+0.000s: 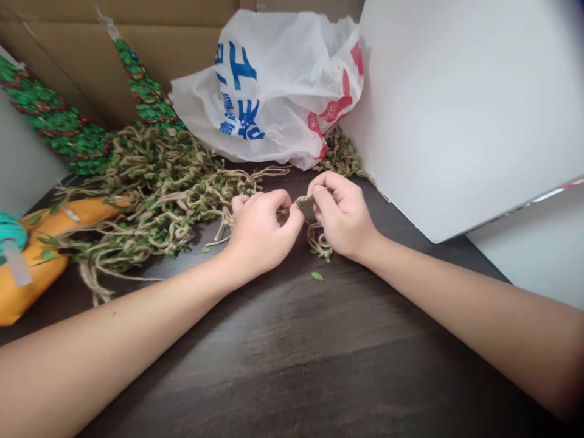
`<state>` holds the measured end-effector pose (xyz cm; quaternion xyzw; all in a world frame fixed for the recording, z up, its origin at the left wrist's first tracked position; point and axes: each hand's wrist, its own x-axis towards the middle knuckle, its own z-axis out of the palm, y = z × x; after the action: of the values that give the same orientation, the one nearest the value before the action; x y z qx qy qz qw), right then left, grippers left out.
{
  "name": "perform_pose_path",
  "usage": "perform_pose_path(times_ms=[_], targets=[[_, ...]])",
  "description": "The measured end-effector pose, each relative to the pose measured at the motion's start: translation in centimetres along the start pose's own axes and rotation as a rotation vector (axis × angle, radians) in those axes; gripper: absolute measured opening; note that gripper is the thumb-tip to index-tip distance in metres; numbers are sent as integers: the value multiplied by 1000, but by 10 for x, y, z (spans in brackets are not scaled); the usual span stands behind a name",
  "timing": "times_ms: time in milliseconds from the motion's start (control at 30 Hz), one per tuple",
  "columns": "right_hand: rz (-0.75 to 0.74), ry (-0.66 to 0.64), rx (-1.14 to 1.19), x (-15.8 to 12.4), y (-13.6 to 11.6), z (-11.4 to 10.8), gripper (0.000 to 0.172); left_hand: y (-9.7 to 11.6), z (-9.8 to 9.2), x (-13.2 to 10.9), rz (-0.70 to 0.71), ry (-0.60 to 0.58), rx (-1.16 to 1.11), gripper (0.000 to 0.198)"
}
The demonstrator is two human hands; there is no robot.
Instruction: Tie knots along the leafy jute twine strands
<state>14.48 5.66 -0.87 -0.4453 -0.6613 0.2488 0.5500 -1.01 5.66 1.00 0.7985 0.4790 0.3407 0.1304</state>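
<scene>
My left hand [262, 234] and my right hand [342, 213] meet at the middle of the table, their fingertips pinching a short strand of jute twine with small green leaves [301, 202]. A large tangled heap of the same leafy twine garland [150, 194] spreads to the left of my left hand. A small loop of twine [317, 240] hangs below my right hand. One loose green leaf [317, 276] lies on the table just below it.
A crumpled white plastic bag [269, 91] with blue and red print sits behind the hands. A white board [456, 115] leans at the right. Green beaded strands [55, 115] and an orange package [43, 267] lie left, before a cardboard wall [114, 42], on a dark wood table [292, 359].
</scene>
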Motion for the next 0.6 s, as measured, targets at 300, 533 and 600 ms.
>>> perform_pose_path(times_ms=[300, 533, 600], targets=[[-75, -163, -163, 0, -3, -1, 15, -5, 2, -2, 105, 136, -59, 27], [-66, -138, -52, 1, -5, -1, 17, -5, 3, -2, 77, 22, -188, 13], [-56, -122, -45, 1, -6, -1, 17, -5, 3, -1, 80, -7, -168, 13]])
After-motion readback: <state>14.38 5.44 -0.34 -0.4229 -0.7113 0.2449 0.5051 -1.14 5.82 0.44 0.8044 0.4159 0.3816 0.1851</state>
